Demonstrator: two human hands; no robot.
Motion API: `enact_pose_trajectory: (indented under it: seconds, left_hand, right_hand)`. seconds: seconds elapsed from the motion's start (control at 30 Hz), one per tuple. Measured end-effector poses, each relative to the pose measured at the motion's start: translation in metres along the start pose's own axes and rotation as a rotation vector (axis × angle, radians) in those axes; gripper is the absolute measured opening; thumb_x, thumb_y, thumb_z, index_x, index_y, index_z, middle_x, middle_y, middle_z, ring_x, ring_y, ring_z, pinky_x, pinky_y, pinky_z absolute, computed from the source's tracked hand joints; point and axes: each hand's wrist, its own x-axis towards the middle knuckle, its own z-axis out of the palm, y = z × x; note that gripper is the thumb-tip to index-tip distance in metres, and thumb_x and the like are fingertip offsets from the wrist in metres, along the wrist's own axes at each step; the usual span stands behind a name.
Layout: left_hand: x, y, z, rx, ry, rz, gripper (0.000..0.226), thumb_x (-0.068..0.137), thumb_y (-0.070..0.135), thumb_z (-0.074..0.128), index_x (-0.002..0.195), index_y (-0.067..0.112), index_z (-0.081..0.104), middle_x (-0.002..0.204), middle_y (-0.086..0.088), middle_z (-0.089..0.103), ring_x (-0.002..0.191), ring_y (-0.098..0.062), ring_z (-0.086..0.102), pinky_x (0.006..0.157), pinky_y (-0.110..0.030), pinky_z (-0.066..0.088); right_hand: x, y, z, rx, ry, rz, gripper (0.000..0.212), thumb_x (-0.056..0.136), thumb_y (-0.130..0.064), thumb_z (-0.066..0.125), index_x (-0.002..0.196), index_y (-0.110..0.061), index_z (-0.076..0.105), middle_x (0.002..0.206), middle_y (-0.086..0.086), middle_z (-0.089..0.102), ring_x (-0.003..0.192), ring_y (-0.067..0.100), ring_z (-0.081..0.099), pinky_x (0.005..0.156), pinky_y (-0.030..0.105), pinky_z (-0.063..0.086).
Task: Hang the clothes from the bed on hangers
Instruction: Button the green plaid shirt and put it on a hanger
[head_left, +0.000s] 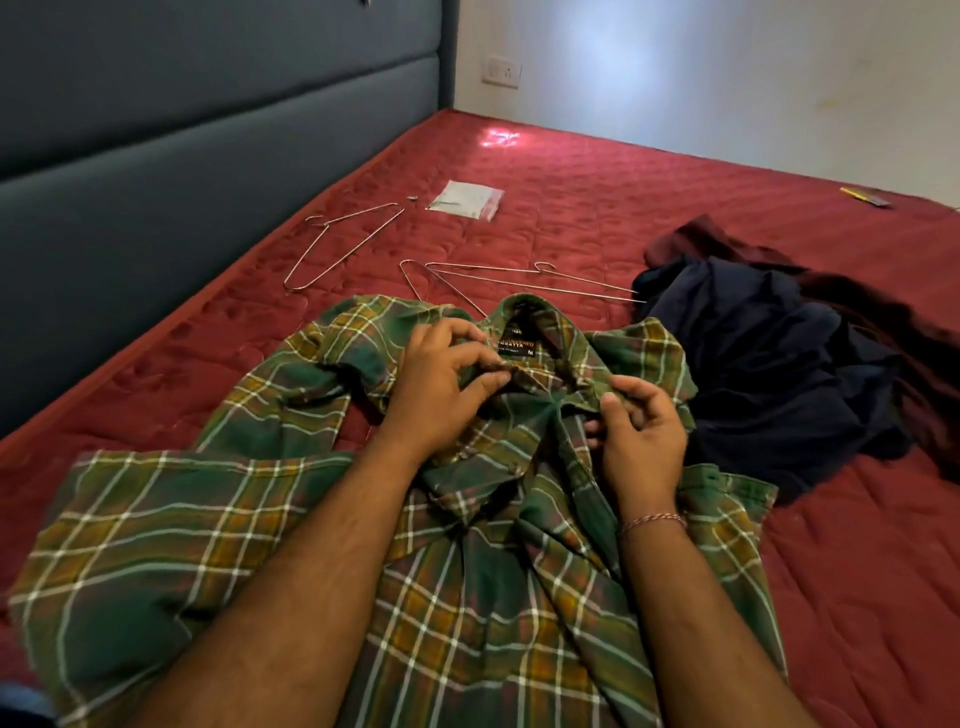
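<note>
A: Both hands are at the collar. The left hand has fingers and thumb curled onto the fabric just left of the neck label, pinching the shirt.

B: And the right hand?

A: Fingers curled at the front placket, just right of the collar. It looks like a pinch on the cloth, though the fingertips are partly hidden. There's a thread bracelet on that wrist.

B: Where's the shirt lying?

A: Spread face up on the bed, green plaid, collar away from the camera, sleeves out to each side. The bed is a quilted red mattress.

B: What's around it?

A: Two wire hangers sit just beyond the collar, overlapping each other, one running partly under the shirt's edge. A third hanger lies farther left, near the headboard, which is padded and grey-blue. Beyond that, a small clear packet.

B: On the right?

A: A dark pile of navy and maroon clothes, touching the shirt's right shoulder. A white wall with a switch plate, and a small yellow item at the far edge.
</note>
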Motion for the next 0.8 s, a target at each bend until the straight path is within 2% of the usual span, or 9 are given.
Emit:
enact_pose_trajectory:
  seconds: [0.1, 0.2, 0.3, 0.4, 0.5, 0.6, 0.63, 0.7, 0.8]
  left_hand:
    - [-0.003, -0.008, -0.001, -0.076, -0.082, -0.035, 0.02, 0.091, 0.043, 0.075, 0.093, 0.024, 0.075, 0.114, 0.009, 0.057, 0.115, -0.015, 0.044, 0.098, -0.03, 0.035]
    - [-0.004, -0.006, 0.001, -0.07, -0.138, -0.027, 0.033, 0.097, 0.047, 0.057, 0.107, 0.021, 0.075, 0.118, 0.009, 0.056, 0.118, -0.017, 0.044, 0.101, -0.032, 0.035]
    - [-0.004, -0.005, 0.001, -0.053, -0.14, -0.024, 0.038, 0.1, 0.045, 0.051, 0.116, 0.019, 0.074, 0.12, 0.01, 0.055, 0.12, -0.018, 0.044, 0.102, -0.033, 0.035]
    - [-0.007, -0.007, 0.001, -0.052, -0.123, -0.032, 0.036, 0.101, 0.044, 0.052, 0.122, 0.024, 0.073, 0.12, 0.011, 0.056, 0.12, -0.017, 0.044, 0.103, -0.034, 0.037]
    - [-0.01, 0.005, -0.005, 0.004, -0.053, -0.037, 0.031, 0.097, 0.038, 0.063, 0.127, 0.03, 0.068, 0.122, 0.01, 0.056, 0.121, -0.015, 0.045, 0.101, -0.033, 0.039]
    - [-0.018, 0.031, -0.023, -0.018, 0.018, -0.022, 0.016, 0.094, 0.025, 0.07, 0.109, 0.029, 0.071, 0.108, 0.011, 0.063, 0.102, -0.01, 0.056, 0.088, -0.031, 0.047]
    - [-0.024, 0.041, -0.031, -0.032, -0.008, -0.026, 0.008, 0.095, 0.024, 0.069, 0.102, 0.027, 0.072, 0.1, 0.012, 0.065, 0.094, -0.007, 0.06, 0.081, -0.03, 0.05]
    - [-0.042, 0.061, -0.041, 0.026, -0.139, -0.063, 0.008, 0.096, 0.031, 0.067, 0.093, 0.027, 0.074, 0.09, 0.015, 0.068, 0.083, -0.001, 0.062, 0.074, -0.029, 0.054]
    - [-0.075, 0.077, -0.041, 0.276, -0.358, -0.142, 0.023, 0.095, 0.048, 0.065, 0.093, 0.028, 0.077, 0.09, 0.015, 0.066, 0.084, -0.004, 0.062, 0.076, -0.033, 0.056]
  right_hand:
    - [-0.004, -0.002, 0.001, 0.013, -0.01, -0.013, 0.015, 0.101, 0.001, 0.058, 0.11, -0.011, 0.059, 0.072, 0.007, 0.058, 0.054, 0.009, 0.062, 0.05, 0.023, 0.053]
    - [-0.006, -0.006, 0.001, 0.047, -0.006, -0.005, 0.028, 0.098, 0.005, 0.061, 0.121, -0.008, 0.053, 0.084, 0.011, 0.059, 0.054, 0.008, 0.062, 0.049, 0.022, 0.053]
    - [-0.005, -0.007, 0.001, 0.066, -0.006, 0.011, 0.034, 0.097, 0.007, 0.061, 0.124, -0.009, 0.048, 0.088, 0.012, 0.058, 0.053, 0.008, 0.061, 0.048, 0.022, 0.052]
    - [-0.004, -0.007, 0.0, 0.051, -0.033, 0.026, 0.035, 0.096, 0.006, 0.063, 0.122, -0.012, 0.047, 0.085, 0.007, 0.057, 0.053, 0.009, 0.061, 0.048, 0.022, 0.051]
    - [-0.005, -0.011, -0.001, 0.005, -0.098, 0.074, 0.031, 0.097, 0.0, 0.064, 0.12, -0.013, 0.049, 0.079, 0.007, 0.06, 0.055, 0.013, 0.063, 0.05, 0.025, 0.052]
    - [-0.012, -0.023, -0.008, -0.048, -0.116, 0.111, 0.013, 0.1, -0.009, 0.063, 0.109, -0.015, 0.056, 0.072, 0.005, 0.062, 0.054, 0.015, 0.058, 0.049, 0.028, 0.048]
    - [-0.017, -0.029, -0.013, -0.064, -0.14, 0.114, 0.004, 0.1, -0.012, 0.063, 0.102, -0.015, 0.06, 0.07, 0.004, 0.061, 0.054, 0.015, 0.054, 0.047, 0.026, 0.044]
    - [-0.031, -0.039, -0.028, -0.112, -0.234, 0.07, 0.016, 0.101, -0.017, 0.062, 0.088, -0.011, 0.067, 0.066, 0.001, 0.059, 0.052, 0.014, 0.048, 0.046, 0.021, 0.039]
    - [-0.057, -0.054, -0.05, -0.353, -0.519, -0.083, 0.014, 0.094, -0.025, 0.074, 0.083, -0.016, 0.074, 0.071, -0.005, 0.069, 0.061, 0.011, 0.061, 0.057, 0.021, 0.049]
